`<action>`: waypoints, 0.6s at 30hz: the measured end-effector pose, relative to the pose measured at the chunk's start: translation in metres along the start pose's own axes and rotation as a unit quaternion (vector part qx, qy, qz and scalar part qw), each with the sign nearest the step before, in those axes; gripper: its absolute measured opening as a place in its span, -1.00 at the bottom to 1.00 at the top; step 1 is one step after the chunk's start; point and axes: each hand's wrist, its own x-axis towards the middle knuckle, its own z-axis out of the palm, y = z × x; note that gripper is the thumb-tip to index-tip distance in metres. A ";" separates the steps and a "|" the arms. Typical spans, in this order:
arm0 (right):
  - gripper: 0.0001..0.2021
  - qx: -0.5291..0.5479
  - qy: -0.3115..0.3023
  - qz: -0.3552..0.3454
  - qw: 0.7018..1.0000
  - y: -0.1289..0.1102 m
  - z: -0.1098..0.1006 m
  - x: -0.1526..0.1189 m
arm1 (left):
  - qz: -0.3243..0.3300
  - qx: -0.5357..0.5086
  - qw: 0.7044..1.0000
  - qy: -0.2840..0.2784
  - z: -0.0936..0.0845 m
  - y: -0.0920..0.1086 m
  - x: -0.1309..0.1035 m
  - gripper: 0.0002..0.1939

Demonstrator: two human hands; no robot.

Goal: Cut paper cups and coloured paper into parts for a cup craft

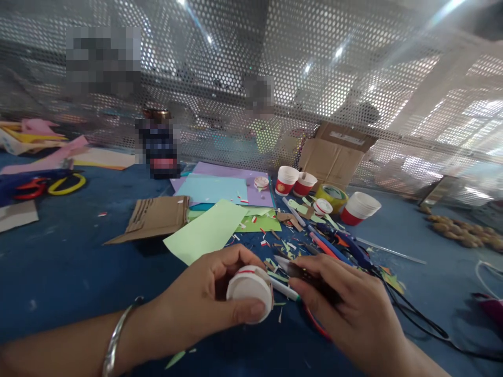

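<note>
Pinched between the thumb and fingers of my left hand [212, 293] is a cut-down paper cup base [245, 293], white with a thin red line at its edge. Its round flat face tilts toward me. In my right hand [346, 303], to the right of the cup base, a dark-handled craft knife [291, 267] points its grey blade left, apart from the cup. Most of its handle is hidden by my fingers. Below the blade lies a white marker [285, 288] with a green end. A red curved piece [316, 322] shows partly beneath my right hand.
Paper scraps [291, 246] litter the middle. Behind are green paper [208, 230], cardboard [157, 214], paper cups [286, 180], stacked cups [359, 208] and yellow tape [333, 196]. A blue glue gun [357, 254] trails a black cable on the right. Scissors [66, 184] lie left. A perforated screen [220, 104] stands behind.
</note>
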 end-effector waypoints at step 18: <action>-0.84 -0.035 -0.178 0.116 0.976 0.009 0.011 -0.003 | -0.027 0.343 0.935 -0.081 0.004 0.006 -0.006 -0.75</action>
